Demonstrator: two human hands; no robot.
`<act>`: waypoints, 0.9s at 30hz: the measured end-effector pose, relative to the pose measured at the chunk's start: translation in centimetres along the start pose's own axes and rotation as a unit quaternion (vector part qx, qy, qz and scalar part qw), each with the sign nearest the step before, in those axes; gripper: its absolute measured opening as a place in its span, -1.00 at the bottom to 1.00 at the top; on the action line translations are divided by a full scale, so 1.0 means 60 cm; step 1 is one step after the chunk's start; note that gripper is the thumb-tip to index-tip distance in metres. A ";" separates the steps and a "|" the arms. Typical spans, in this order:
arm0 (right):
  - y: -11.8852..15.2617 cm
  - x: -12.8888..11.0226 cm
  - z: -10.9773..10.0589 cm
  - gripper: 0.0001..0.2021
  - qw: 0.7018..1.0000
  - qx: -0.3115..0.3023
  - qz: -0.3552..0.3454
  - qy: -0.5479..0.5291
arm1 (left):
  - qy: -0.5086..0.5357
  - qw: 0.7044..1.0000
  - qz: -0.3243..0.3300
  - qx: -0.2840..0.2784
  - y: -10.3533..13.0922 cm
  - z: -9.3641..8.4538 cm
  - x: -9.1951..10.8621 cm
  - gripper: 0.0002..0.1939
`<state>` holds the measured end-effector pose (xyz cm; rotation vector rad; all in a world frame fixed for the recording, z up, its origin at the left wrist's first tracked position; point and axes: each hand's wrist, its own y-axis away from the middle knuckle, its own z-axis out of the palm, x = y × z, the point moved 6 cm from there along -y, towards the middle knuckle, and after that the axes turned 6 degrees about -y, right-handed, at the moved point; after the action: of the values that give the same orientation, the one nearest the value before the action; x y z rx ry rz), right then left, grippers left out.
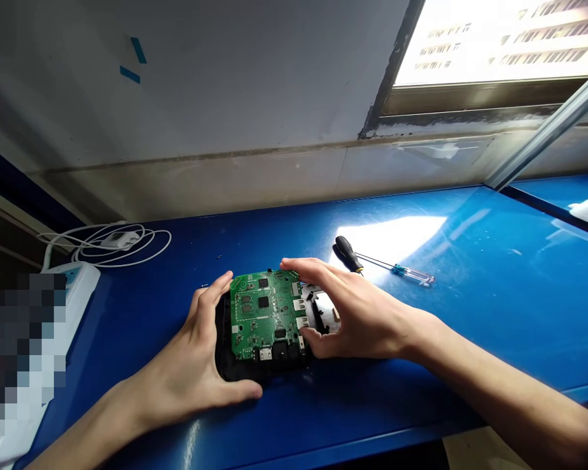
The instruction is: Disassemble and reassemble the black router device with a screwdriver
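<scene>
A green circuit board (264,313) with dark chips and silver ports lies tilted over a black plastic case (230,370) on the blue table. My left hand (189,362) is closed around the case's left side, its fingers at the far left corner and its thumb along the near edge. At the board's right side, my right hand (360,313) grips the board between thumb and fingers, close to its USB ports. A silver metal plate (317,310) with black parts shows between the board and my right palm; that palm partly hides it.
Beyond my right hand lie a black-handled screwdriver (347,253) and a clear-handled screwdriver (414,274). A white charger with coiled cable (122,241) and a white power strip (84,281) sit at the left. A tiny dark piece (219,256) rests behind the case.
</scene>
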<state>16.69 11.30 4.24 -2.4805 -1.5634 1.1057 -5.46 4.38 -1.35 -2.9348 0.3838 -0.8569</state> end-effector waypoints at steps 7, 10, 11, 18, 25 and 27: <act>0.002 0.008 -0.005 -0.11 0.997 0.056 -0.033 -0.046 | 0.018 0.999 -0.016 -0.022 0.002 -0.015 0.015 0.32; 0.002 0.008 -0.005 -0.09 0.996 0.059 -0.034 -0.058 | 0.024 1.000 -0.005 -0.013 0.000 -0.022 0.027 0.19; 0.002 0.008 -0.005 -0.09 0.996 0.057 -0.031 -0.067 | 0.024 1.000 -0.003 -0.015 -0.002 -0.022 0.030 0.17; -0.002 0.025 -0.002 -0.18 0.980 0.071 0.037 -0.181 | 0.048 0.998 0.004 -0.027 -0.010 -0.022 0.037 0.16; -0.003 0.026 -0.001 -0.21 0.959 0.075 0.056 -0.269 | 0.058 0.998 0.011 -0.001 -0.011 -0.024 0.038 0.11; -0.003 0.022 -0.001 -0.21 0.957 0.072 0.044 -0.278 | 0.059 0.998 0.018 0.007 -0.011 -0.026 0.039 0.12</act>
<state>16.93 12.45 3.63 -2.2763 -1.3992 1.9852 -4.23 4.43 1.29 -2.8640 0.4352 -1.0256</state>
